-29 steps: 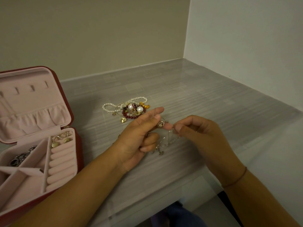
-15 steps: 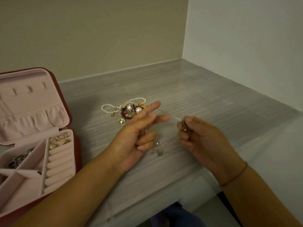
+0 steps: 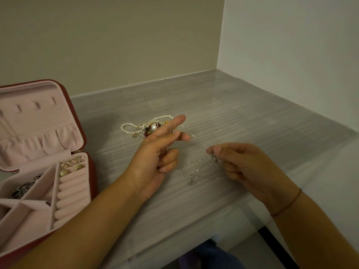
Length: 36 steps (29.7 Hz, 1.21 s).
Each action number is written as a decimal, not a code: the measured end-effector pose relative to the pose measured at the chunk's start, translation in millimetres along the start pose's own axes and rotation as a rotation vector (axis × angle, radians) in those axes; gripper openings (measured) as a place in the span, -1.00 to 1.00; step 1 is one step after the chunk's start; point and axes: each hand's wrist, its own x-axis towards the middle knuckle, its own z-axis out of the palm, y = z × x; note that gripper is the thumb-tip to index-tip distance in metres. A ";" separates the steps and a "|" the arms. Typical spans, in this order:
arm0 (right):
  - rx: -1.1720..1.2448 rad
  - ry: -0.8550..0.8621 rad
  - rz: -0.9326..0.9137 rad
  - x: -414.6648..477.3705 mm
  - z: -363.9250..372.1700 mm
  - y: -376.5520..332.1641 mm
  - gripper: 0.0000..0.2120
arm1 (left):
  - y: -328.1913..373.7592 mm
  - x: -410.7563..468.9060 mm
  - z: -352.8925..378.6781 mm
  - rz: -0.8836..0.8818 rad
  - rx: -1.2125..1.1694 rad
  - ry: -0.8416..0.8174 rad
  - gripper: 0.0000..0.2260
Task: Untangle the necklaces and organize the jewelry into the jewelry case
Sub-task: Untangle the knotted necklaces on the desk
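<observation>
A thin silver chain necklace stretches taut between my two hands above the table. My left hand holds one end between its raised index and middle fingers, the lower fingers curled. My right hand pinches the other end at the fingertips. Loose loops of the chain with a small pendant hang down onto the table between the hands. A tangled pile of pearl and bead jewelry lies just behind my left hand. The red jewelry case stands open at the left.
The case's pink interior has ring rolls with earrings at the top and a dark piece in a left compartment. Walls close in behind and to the right. The table's front edge lies near my forearms.
My hands have drawn apart, pulling the chain out taut between them. The right hand moved right and slightly down; the left hand's fingers rose a little.
</observation>
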 end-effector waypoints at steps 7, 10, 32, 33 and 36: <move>-0.081 0.063 -0.067 -0.6 0.3 -0.7 -0.88 | -1.1 0.6 0.9 -0.010 0.013 -0.002 -0.58; 0.090 0.059 -0.044 1.5 3.6 -3.0 -0.88 | -6.4 -0.3 2.4 -0.064 0.098 -0.039 -0.62; 0.070 -0.037 -0.075 -2.7 23.2 -16.3 -0.93 | -15.8 -6.8 10.7 0.302 0.699 0.084 -0.87; 0.059 -0.026 -0.078 -3.0 23.1 -16.1 -0.94 | -15.6 -6.9 10.4 0.306 0.692 0.077 -0.92; 0.026 0.053 -0.109 -2.2 23.1 -13.6 -0.89 | -14.5 -7.5 11.2 0.292 0.647 0.068 -0.94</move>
